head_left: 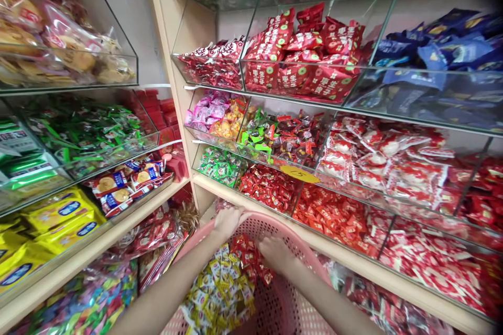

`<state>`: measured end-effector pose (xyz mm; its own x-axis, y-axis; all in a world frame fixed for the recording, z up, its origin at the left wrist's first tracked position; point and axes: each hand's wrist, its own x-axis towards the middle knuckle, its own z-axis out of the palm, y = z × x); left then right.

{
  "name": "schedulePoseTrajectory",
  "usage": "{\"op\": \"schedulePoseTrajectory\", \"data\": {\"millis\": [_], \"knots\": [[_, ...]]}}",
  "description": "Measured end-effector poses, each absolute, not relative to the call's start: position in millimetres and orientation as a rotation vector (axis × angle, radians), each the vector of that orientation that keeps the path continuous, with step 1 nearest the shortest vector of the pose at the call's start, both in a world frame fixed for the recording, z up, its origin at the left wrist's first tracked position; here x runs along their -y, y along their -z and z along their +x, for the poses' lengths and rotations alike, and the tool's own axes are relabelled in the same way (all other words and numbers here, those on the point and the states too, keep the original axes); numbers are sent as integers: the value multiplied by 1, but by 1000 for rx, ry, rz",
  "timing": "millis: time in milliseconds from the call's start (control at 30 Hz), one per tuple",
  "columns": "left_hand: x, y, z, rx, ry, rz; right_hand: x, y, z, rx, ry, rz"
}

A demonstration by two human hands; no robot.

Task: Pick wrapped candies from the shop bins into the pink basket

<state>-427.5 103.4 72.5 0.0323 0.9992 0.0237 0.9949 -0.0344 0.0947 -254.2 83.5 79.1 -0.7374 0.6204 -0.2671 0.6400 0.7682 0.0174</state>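
A pink perforated plastic basket (310, 251) stands below me, against the shelf front. Its far rim is gripped by my left hand (228, 222), fingers curled over the edge. Inside the basket, my right hand (276, 253) is closed against a cluster of red-wrapped candies (247, 252); its fingertips are partly hidden. Yellow-and-white wrapped candies (220, 290) form a pile on the basket's left side, with the red ones along the pile's far and right edge.
Clear-fronted candy bins rise ahead, including red candies (269, 188) and orange-red candies (330, 214). A yellow price tag (299, 174) hangs on one bin. Left shelves hold yellow packets (58, 220) and biscuit packs (129, 183). Bagged sweets (86, 293) lie low left.
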Motion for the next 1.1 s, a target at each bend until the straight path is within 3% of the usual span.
{"op": "schedulePoseTrajectory", "data": {"millis": [167, 367, 567, 1100], "knots": [[-104, -70, -428, -2157, -112, 2222, -81, -75, -252, -2722, 70, 1021], [-104, -69, -428, -2146, -124, 2215, -102, -121, -251, -2883, 162, 1086], [-104, -70, -427, -2156, -110, 2191, -163, -153, -247, -2892, 119, 1434], [-102, -67, -428, -2176, -181, 2190, -199, -114, -254, -2589, 125, 1644]]}}
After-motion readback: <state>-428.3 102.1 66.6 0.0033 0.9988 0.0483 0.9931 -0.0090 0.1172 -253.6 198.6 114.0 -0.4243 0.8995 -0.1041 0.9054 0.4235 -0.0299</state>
